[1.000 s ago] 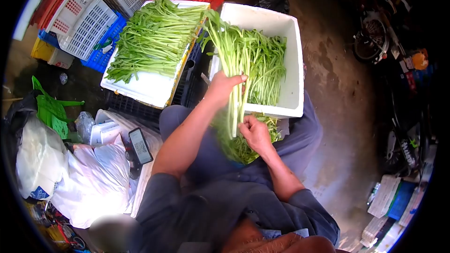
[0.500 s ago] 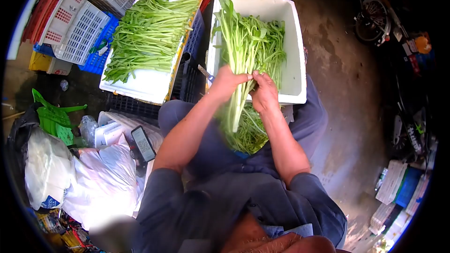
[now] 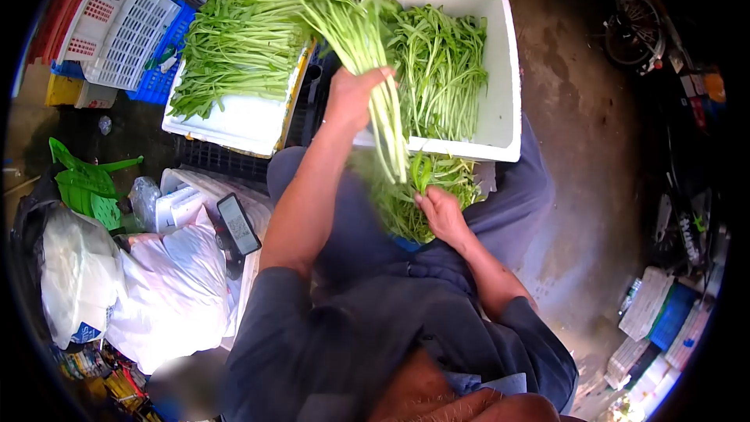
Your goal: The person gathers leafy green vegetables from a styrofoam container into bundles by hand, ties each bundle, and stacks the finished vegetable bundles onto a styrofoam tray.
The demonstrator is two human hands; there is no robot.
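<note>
My left hand (image 3: 351, 98) is closed round the pale stems of a bunch of water spinach (image 3: 361, 43), its leafy tops tilted up and left. The stem ends hang down towards my lap. My right hand (image 3: 442, 212) pinches a small leafy sprig (image 3: 423, 172), low over a heap of loose trimmed greens (image 3: 398, 207) between my legs. More water spinach stalks (image 3: 445, 70) lie in the white foam box (image 3: 500, 86) ahead of me. To its left, a wide layer of stalks (image 3: 238, 43) covers much of a white foam lid (image 3: 226, 125).
Plastic crates (image 3: 133, 31) stand stacked at the far left. A phone (image 3: 238, 224) leans beside a white bag (image 3: 172, 289) at my left, near a green plastic piece (image 3: 86, 187). Folded boxes (image 3: 652, 305) lie at the right, with a dark wheeled machine (image 3: 633, 27) farther back.
My left hand has moved up and left with the bunch, which now tilts towards the lid. My right hand has left the bunch and dropped towards my lap with a sprig.
</note>
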